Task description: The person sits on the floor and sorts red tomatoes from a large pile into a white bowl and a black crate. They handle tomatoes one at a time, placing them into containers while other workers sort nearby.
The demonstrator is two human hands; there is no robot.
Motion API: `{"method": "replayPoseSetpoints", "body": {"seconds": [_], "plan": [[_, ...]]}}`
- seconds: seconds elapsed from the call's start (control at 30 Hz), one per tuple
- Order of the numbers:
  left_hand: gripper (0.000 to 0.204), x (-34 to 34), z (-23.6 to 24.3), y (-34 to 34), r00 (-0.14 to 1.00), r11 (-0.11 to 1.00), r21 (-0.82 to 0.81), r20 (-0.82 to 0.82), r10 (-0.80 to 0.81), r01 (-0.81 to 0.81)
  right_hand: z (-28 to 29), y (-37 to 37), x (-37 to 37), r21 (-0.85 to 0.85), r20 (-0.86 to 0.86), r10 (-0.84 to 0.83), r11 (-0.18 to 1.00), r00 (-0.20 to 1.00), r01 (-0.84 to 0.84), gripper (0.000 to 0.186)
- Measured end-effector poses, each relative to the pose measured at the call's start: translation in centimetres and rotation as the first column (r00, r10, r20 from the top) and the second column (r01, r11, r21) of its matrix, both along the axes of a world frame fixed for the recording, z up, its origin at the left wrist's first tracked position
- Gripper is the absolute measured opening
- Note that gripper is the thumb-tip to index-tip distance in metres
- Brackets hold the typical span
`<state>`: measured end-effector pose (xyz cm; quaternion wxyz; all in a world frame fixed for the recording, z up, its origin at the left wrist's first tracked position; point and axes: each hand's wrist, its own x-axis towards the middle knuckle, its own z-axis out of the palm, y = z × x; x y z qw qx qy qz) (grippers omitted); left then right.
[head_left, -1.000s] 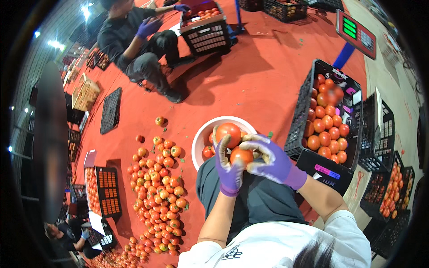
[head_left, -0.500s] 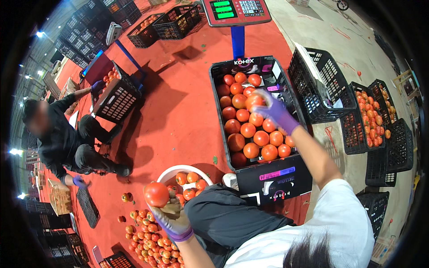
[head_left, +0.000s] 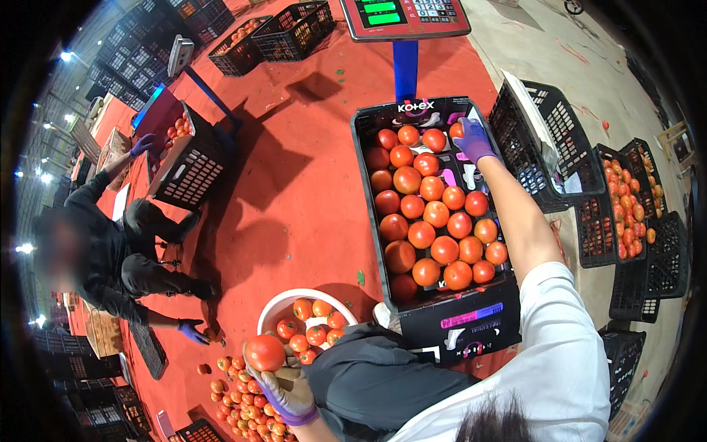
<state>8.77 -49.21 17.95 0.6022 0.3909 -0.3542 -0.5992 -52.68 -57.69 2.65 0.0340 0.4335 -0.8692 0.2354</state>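
Observation:
My left hand (head_left: 286, 394), in a purple and grey glove, holds up a large red tomato (head_left: 265, 353) beside a white bucket (head_left: 266, 313) with tomatoes in it. My gloved right hand (head_left: 473, 140) reaches to the far right corner of a black printed cardboard box (head_left: 460, 324). Its fingers are around another tomato (head_left: 456, 130), partly hidden by the glove. Rows of tomatoes (head_left: 436, 214) fill the left and near parts of the box; printed cardboard shows at the far right inside.
A red and blue scale (head_left: 405, 62) stands behind the box. On its right is a black crate (head_left: 545, 140); more tomato crates (head_left: 622, 206) stand beyond. Loose tomatoes (head_left: 247, 405) lie by my left hand. A co-worker (head_left: 110, 236) sits at the left near another crate (head_left: 191, 162).
My right hand has moved from the box's middle to its far right corner. My left hand and its tomato have shifted slightly down. The co-worker's lower hand has reached toward the floor.

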Motion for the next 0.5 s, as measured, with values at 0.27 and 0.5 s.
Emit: {"method": "replayPoseSetpoints", "body": {"seconds": [0.27, 0.5], "plan": [[0.057, 0.1, -1.7, -1.1, 1.0, 0.996, 0.087, 0.019, 0.025, -0.027, -3.4, -2.2, -3.5, 0.185, -0.004, 0.088, 0.979, 0.996, -0.086, 0.06], [0.058, -1.2, -1.7, -1.7, 0.996, 0.992, 0.095, -0.029, 0.082, -0.078, -2.5, -3.5, 1.6, -0.019, 0.063, -0.013, 1.0, 0.998, 0.014, 0.059]]}}
